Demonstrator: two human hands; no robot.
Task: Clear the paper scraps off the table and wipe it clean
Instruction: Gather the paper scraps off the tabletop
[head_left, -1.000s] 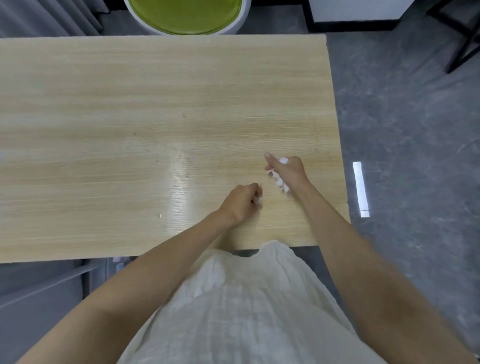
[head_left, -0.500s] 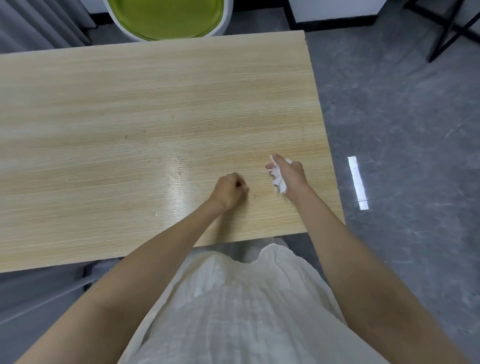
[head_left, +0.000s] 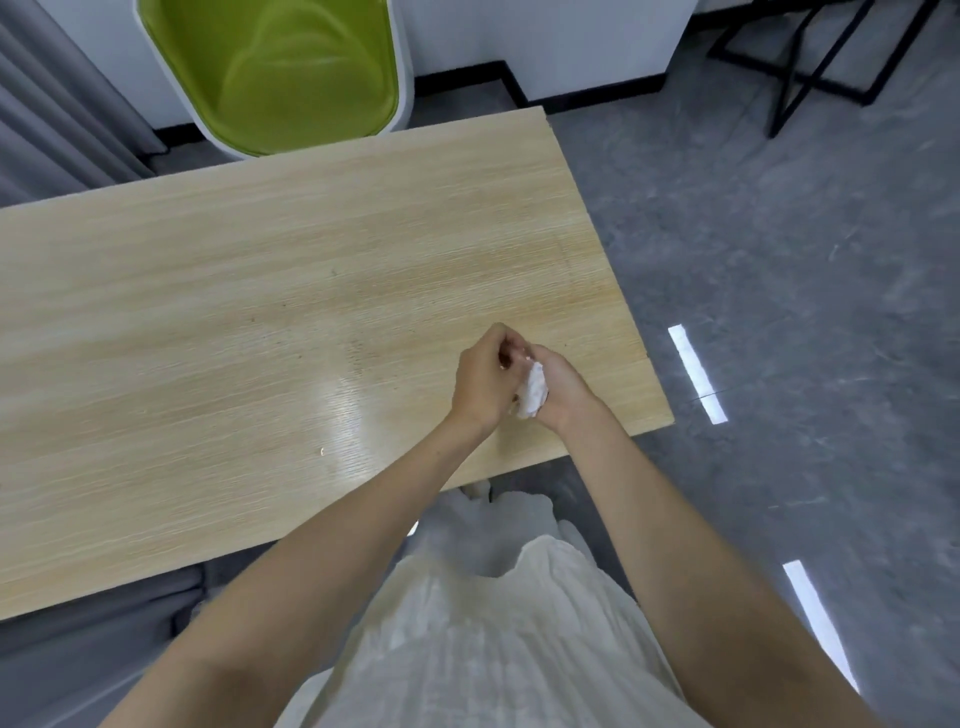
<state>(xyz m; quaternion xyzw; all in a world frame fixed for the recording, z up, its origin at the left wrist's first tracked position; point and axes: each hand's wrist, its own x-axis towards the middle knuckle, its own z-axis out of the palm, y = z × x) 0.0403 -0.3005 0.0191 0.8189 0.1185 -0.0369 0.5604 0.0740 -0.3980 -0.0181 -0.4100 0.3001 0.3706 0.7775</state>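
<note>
While the white paper scraps (head_left: 532, 391) sat bunched in our half-curled right hand (head_left: 563, 387), we pressed our closed left hand (head_left: 483, 376) against them, seemingly passing over more, just above the table (head_left: 208, 312), so nothing dropped.

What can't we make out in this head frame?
- White paper wad: mostly covered between left hand and right hand; which grip bears it is unclear.
- Speck on table: too small to identify.
- Table: left end cut off by frame edge.
- Green chair: top cut off.
</note>
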